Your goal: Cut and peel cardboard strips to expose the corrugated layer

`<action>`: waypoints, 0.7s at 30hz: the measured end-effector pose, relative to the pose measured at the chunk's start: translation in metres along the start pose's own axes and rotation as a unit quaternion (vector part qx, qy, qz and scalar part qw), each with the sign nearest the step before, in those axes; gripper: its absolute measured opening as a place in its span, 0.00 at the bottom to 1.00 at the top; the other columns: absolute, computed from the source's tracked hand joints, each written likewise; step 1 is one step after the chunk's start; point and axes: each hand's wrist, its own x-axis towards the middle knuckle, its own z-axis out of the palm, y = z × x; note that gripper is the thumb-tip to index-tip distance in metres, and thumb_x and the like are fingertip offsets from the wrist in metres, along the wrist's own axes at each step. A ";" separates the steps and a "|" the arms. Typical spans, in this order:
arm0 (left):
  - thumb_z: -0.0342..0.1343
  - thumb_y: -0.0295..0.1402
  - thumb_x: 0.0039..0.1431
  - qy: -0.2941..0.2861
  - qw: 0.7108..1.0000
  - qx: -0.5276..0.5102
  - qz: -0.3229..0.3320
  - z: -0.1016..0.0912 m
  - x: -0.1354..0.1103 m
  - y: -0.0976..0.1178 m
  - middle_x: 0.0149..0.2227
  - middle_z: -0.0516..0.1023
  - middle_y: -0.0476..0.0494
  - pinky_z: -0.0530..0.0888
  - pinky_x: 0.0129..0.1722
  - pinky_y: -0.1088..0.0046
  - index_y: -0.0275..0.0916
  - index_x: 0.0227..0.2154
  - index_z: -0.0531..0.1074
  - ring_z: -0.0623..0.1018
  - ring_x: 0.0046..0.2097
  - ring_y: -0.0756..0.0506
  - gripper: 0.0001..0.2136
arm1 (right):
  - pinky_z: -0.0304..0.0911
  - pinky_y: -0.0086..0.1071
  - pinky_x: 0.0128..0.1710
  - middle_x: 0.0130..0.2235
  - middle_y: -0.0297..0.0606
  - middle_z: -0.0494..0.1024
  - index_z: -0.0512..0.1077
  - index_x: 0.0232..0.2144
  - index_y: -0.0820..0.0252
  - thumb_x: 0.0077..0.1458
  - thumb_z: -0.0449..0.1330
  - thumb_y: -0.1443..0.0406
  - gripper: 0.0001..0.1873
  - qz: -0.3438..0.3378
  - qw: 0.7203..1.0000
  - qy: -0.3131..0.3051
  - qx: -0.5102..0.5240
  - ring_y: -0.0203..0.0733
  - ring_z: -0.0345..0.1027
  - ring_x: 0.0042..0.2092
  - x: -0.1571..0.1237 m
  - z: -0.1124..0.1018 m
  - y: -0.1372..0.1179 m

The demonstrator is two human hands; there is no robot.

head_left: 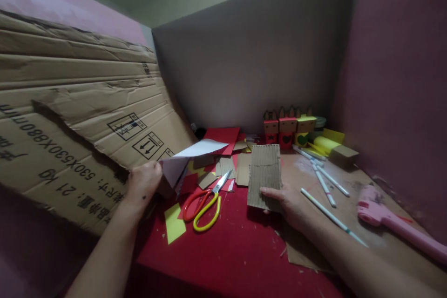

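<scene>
The right hand (284, 198) grasps a corrugated cardboard piece (264, 174) near its lower right corner, one digit lying across the face and other fingers tucked beneath. The piece is above the counter (226, 260), to the right of the scissors (207, 205). Its long axis runs away from the person, one short edge toward the body and the other toward the back wall. It is a dull brown, roughly rectangular strip with fine ridges running lengthwise, a crease crossing its upper part and slightly rough edges.

The left hand (145, 179) has its grip clenched on the near left end of a white sheet (202, 148); its fingertips are hidden. The sheet extends away and to the right, narrowing to a point in front of the red card (223, 137). It looks smooth and bent, with a pale upper face and a shaded lilac part hanging below.

Between the hands, the scissors lie with red and yellow handles nearer the person and blades pointing away to the right. A yellow slip (175, 223) is just beside them. A large cardboard sheet (104, 116) leans on the left.
</scene>
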 end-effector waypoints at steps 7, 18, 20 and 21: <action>0.53 0.28 0.46 -0.120 0.986 0.054 0.103 -0.009 -0.027 0.004 0.34 0.78 0.38 0.60 0.25 0.70 0.41 0.31 0.74 0.76 0.32 0.38 0.09 | 0.62 0.30 0.18 0.24 0.38 0.73 0.71 0.31 0.66 0.42 0.61 0.65 0.11 -0.003 1.000 -0.001 0.008 0.36 0.65 0.21 -0.001 0.000 -0.002; 0.57 0.40 0.49 -0.412 0.752 -0.504 0.108 0.009 -0.076 0.139 0.25 0.74 0.47 0.63 0.19 0.77 0.37 0.33 0.73 0.72 0.23 0.49 0.13 | 0.65 0.30 0.27 0.27 0.39 0.77 0.73 0.32 0.66 0.41 0.63 0.65 0.13 -0.036 0.996 -0.031 0.071 0.37 0.68 0.25 -0.003 0.001 -0.004; 0.60 0.40 0.45 -0.461 0.682 -0.563 0.074 0.023 -0.079 0.161 0.19 0.71 0.48 0.59 0.16 0.78 0.33 0.25 0.73 0.66 0.17 0.53 0.12 | 0.66 0.33 0.31 0.29 0.41 0.78 0.74 0.35 0.66 0.41 0.63 0.66 0.15 -0.048 0.995 -0.044 0.078 0.40 0.70 0.28 -0.003 0.003 -0.007; 0.61 0.40 0.44 -0.470 0.662 -0.580 0.064 0.029 -0.079 0.168 0.18 0.70 0.49 0.59 0.16 0.78 0.32 0.23 0.73 0.65 0.16 0.53 0.13 | 0.66 0.33 0.31 0.30 0.41 0.78 0.74 0.37 0.66 0.41 0.63 0.65 0.17 -0.048 0.995 -0.044 0.078 0.41 0.71 0.28 -0.003 0.003 -0.008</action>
